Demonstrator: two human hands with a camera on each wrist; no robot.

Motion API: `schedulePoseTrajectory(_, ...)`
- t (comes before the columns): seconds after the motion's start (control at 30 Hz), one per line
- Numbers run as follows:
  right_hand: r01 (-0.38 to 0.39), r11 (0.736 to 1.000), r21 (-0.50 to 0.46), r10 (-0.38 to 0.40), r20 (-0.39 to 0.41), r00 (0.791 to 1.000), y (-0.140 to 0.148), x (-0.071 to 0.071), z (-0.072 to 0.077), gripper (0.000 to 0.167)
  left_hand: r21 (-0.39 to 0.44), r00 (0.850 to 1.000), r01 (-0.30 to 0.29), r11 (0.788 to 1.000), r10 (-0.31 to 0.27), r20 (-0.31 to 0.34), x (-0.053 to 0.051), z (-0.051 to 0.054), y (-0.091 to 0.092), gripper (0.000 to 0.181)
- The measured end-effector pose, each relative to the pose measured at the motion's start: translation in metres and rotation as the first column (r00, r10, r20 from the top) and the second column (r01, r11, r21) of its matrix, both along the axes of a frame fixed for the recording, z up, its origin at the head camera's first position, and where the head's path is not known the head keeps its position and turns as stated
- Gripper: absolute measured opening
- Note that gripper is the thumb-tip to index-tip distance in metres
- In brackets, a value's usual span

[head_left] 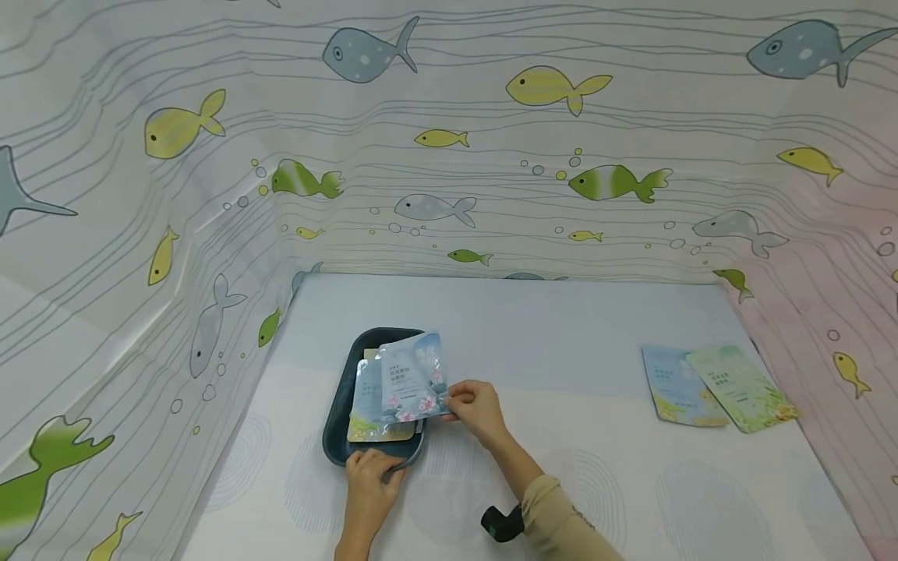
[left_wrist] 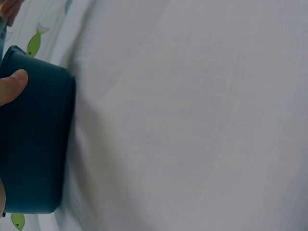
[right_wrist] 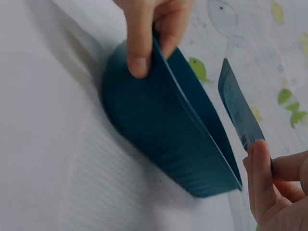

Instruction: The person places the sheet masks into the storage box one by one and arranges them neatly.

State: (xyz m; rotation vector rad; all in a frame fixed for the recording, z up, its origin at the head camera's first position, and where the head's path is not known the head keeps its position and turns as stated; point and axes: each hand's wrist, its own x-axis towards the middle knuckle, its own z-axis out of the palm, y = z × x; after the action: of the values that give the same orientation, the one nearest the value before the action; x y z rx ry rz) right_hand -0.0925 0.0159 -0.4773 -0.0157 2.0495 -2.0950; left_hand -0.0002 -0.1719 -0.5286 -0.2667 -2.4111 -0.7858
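Observation:
A dark teal tray with raised walls stands left of the table's middle. My left hand grips its near rim, thumb on the outer wall, as the right wrist view also shows. By its lower right edge, my right hand pinches a blue sachet with pink flowers. This sachet hangs over the tray and partly covers a blue-and-yellow sachet lying inside. Behind them, a bit of a beige packet shows. In the right wrist view, the held sachet is apart from the tray wall.
At the right side of the table lie a blue-and-yellow sachet and a green sachet, the green one overlapping the blue. A black device sits at my right wrist. Fish-patterned cloth walls enclose the white table.

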Motion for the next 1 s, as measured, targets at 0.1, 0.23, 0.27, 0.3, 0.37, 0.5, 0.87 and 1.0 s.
schedulePoseTrajectory(0.1,0.014,1.000,0.012,-0.014,-0.003,1.000,-0.013,0.000,-0.001,0.014,-0.003,1.000,0.005,1.000,-0.005,-0.005,-0.001,0.000,0.000,0.029)
schedulePoseTrajectory(0.23,0.037,0.999,0.032,-0.037,-0.022,0.999,-0.026,-0.001,-0.003,0.014,-0.002,1.000,0.017,1.000,-0.018,-0.021,-0.002,-0.002,0.000,0.030)
schedulePoseTrajectory(0.27,0.043,0.998,0.038,-0.042,-0.026,0.999,-0.028,-0.002,-0.003,0.014,-0.003,0.999,0.021,1.000,-0.021,-0.026,-0.002,-0.002,0.000,0.030)
schedulePoseTrajectory(0.3,0.047,0.998,0.043,-0.046,-0.031,0.998,-0.031,-0.003,-0.004,0.014,-0.004,0.999,0.023,1.000,-0.023,-0.030,-0.002,-0.002,-0.001,0.030)
schedulePoseTrajectory(0.37,0.056,0.997,0.057,-0.054,-0.041,0.998,-0.037,-0.005,-0.007,0.013,-0.004,0.999,0.028,1.000,-0.028,-0.037,-0.003,-0.003,-0.001,0.031)
schedulePoseTrajectory(0.5,0.060,0.994,0.093,-0.053,-0.072,0.996,-0.046,-0.006,-0.008,0.013,-0.004,0.999,0.031,1.000,-0.031,-0.044,-0.003,-0.004,-0.001,0.031)
schedulePoseTrajectory(0.87,-0.024,0.901,0.433,0.143,-0.245,0.959,-0.056,-0.009,-0.007,0.010,0.006,0.998,0.035,0.999,-0.034,-0.052,-0.003,-0.003,-0.001,0.031)
schedulePoseTrajectory(1.0,-0.002,0.839,0.544,0.200,-0.306,0.931,-0.058,-0.010,-0.011,0.007,0.006,0.996,0.044,0.999,-0.044,-0.079,-0.002,-0.003,-0.001,0.031)
